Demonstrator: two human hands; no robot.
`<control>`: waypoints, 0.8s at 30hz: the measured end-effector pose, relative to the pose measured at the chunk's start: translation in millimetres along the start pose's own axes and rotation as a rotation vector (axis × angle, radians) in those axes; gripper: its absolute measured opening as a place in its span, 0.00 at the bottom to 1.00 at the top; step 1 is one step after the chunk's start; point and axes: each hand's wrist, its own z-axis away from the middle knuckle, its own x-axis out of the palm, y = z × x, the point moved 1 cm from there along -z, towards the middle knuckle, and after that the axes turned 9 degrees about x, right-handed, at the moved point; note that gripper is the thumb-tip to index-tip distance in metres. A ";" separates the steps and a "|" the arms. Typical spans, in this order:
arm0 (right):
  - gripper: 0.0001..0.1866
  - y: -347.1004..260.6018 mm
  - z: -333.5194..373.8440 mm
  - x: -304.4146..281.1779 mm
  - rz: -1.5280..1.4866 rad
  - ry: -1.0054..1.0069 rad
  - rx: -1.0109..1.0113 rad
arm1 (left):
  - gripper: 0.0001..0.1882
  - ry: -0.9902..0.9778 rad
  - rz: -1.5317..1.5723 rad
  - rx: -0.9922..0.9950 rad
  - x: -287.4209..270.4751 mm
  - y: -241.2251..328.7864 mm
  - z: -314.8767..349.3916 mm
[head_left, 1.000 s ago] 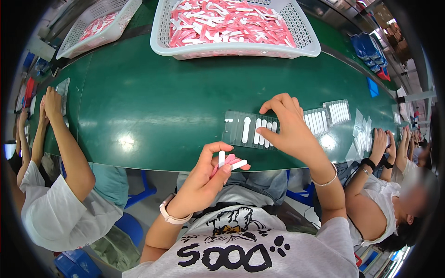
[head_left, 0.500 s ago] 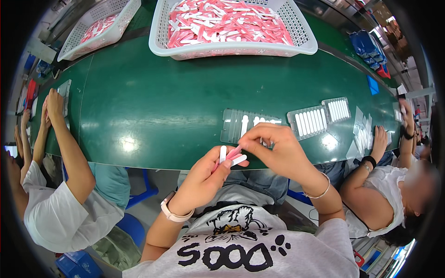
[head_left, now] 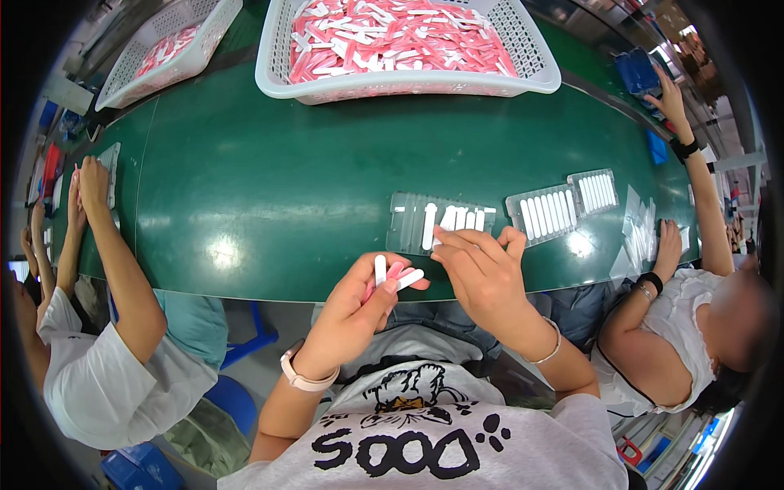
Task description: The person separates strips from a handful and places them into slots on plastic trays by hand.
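Observation:
My left hand (head_left: 359, 292) is closed round several flat pink and white plastic sticks (head_left: 410, 279), which fan out past the thumb and fingers. To its right, my right hand (head_left: 482, 265) reaches over the near edge of a clear slotted tray (head_left: 402, 224). Its thumb and fingers are pinched at the lower end of a white stick (head_left: 447, 217) that leans slightly in the tray; the gripped end is hidden by the fingertips. Other white sticks lie side by side in the same tray, with slots at its left end holding none.
Two filled clear trays (head_left: 549, 214) stand to the right, near clear plastic sleeves (head_left: 639, 237). A white perforated basket (head_left: 327, 88) heaped with pink and white sticks is at the back, another basket (head_left: 122, 94) far left. Co-workers sit on both sides, one reaching toward blue packages (head_left: 637, 75).
My right hand has left the sticks in my left hand and moved down to the tray's near edge. My left hand shifted slightly left. The right-hand co-worker's arm has stretched toward the blue packages.

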 end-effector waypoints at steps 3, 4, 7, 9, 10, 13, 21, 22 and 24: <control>0.06 2.9 5.4 5.7 -0.063 0.021 0.050 | 0.10 0.007 -0.016 0.025 3.0 3.4 0.4; 0.06 2.4 4.5 5.6 -0.065 0.019 0.050 | 0.10 0.004 -0.043 0.034 3.4 3.9 0.7; 0.07 2.0 0.9 4.2 0.031 0.043 0.037 | 0.09 0.001 -0.008 0.024 1.6 0.6 0.6; 0.08 4.4 0.1 4.0 0.070 0.072 0.043 | 0.09 -0.006 -0.002 0.030 1.6 0.1 0.5; 0.10 7.9 0.9 2.4 0.078 0.055 0.041 | 0.09 -0.011 0.006 0.037 1.8 -0.1 0.1; 0.12 11.5 -5.1 -4.3 0.088 0.088 0.077 | 0.08 -0.012 -0.005 0.041 2.8 0.7 -1.0; 0.14 7.4 -6.1 -5.3 0.112 -0.047 0.050 | 0.09 -0.014 -0.011 0.044 0.7 2.1 0.6; 0.15 6.9 -8.4 -5.2 0.099 -0.037 0.066 | 0.09 -0.019 -0.012 0.046 -0.3 2.1 1.2; 0.16 3.5 -11.2 -3.7 0.084 -0.028 0.078 | 0.09 -0.012 -0.007 0.041 -0.1 1.6 2.7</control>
